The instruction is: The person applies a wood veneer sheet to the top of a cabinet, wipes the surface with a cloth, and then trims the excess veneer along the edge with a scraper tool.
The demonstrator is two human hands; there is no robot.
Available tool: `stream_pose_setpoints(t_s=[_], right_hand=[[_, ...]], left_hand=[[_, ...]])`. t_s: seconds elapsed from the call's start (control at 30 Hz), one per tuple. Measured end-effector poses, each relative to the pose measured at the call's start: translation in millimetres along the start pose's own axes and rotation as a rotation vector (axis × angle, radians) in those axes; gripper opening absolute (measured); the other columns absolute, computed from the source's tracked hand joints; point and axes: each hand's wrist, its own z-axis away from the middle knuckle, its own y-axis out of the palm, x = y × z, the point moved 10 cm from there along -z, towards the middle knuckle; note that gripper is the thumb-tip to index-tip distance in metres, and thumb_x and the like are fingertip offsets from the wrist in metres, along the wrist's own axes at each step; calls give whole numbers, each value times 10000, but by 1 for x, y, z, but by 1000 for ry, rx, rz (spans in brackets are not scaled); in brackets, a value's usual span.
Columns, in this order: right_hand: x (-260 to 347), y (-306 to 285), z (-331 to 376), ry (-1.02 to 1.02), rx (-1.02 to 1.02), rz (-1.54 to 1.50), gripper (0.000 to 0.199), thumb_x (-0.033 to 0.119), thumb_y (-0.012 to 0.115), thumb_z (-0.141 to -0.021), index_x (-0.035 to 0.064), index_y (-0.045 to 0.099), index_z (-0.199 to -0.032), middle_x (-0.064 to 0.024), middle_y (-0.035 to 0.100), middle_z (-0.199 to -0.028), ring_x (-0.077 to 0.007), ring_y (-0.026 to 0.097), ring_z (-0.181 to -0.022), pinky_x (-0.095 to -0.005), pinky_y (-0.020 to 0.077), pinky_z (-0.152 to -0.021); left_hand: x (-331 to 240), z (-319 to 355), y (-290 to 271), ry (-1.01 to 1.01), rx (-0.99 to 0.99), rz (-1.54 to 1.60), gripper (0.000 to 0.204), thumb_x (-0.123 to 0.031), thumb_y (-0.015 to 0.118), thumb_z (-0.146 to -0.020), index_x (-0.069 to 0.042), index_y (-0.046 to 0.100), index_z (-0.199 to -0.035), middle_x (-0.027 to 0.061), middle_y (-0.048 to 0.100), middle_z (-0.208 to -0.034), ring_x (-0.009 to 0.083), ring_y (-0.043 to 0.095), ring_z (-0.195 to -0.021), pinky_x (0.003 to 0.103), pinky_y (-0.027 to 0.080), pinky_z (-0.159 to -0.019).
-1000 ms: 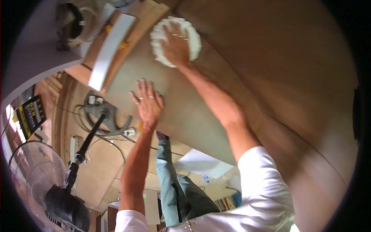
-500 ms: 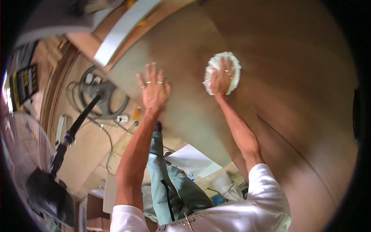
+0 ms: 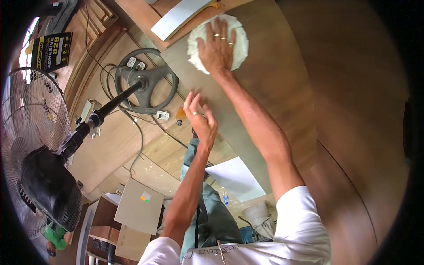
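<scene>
My right hand [image 3: 218,49] lies flat on a round, ruffled white cloth pad [image 3: 240,39], its fingers stretched out and apart over the top. The pad rests on the far left part of a wide brown board [image 3: 260,75], which looks smooth and slightly shiny. At the board's left edge is my left hand [image 3: 202,121], empty, with loosely bent, parted fingers. Whether that hand touches the edge, I cannot tell.
A standing fan [image 3: 44,176] fills the left side, its pole rising from a wheel-shaped base [image 3: 157,84] amid cables. A small orange bottle [image 3: 180,115] stands beside the base. Below the board lie a white sheet [image 3: 236,179] and a plastic bottle [image 3: 225,197]. Someone in green [image 3: 56,236] shows at lower left.
My right hand and the white pad have slid far and leftward across the board. My left hand has drawn back to the board's edge, its fingers now bent. The whole view has shifted.
</scene>
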Motion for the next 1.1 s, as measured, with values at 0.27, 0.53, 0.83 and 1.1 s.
stream_pose_setpoints(t_s=[0.27,0.53,0.83,1.1], right_hand=[[13,-21,134,-198,323,-295,586,413,569,-891,175,445,-1412,-80,380,-1499,-283,268,-1420,-540,118,-1160],[-76,-48,173,218,152,-119,629,385,594,-870,128,429,-1420,-121,298,-1539,-319,225,-1438,-576,76,-1150],[-120,-63,256,81,328,-252,612,436,612,-831,257,469,-1399,-23,353,-1517,-255,228,-1444,-563,99,-1158],[-315,-115,291,540,-54,93,547,397,490,-930,136,432,-1407,-112,318,-1524,-339,261,-1409,-565,114,-1140]], left_hand=[[120,40,-3,-503,61,349,385,-237,460,-1016,15,404,-1303,146,513,-1190,202,506,-1108,325,397,-973],[89,-41,1,-388,-23,483,454,-188,537,-977,45,363,-1326,184,440,-1281,254,466,-1154,361,368,-1005],[-64,-30,31,355,196,-117,315,-136,520,-928,4,534,-1209,248,406,-1341,393,428,-1222,487,355,-1024],[-62,-4,113,603,261,-439,383,-256,515,-918,-95,531,-1264,147,441,-1405,334,329,-1371,592,134,-1126]])
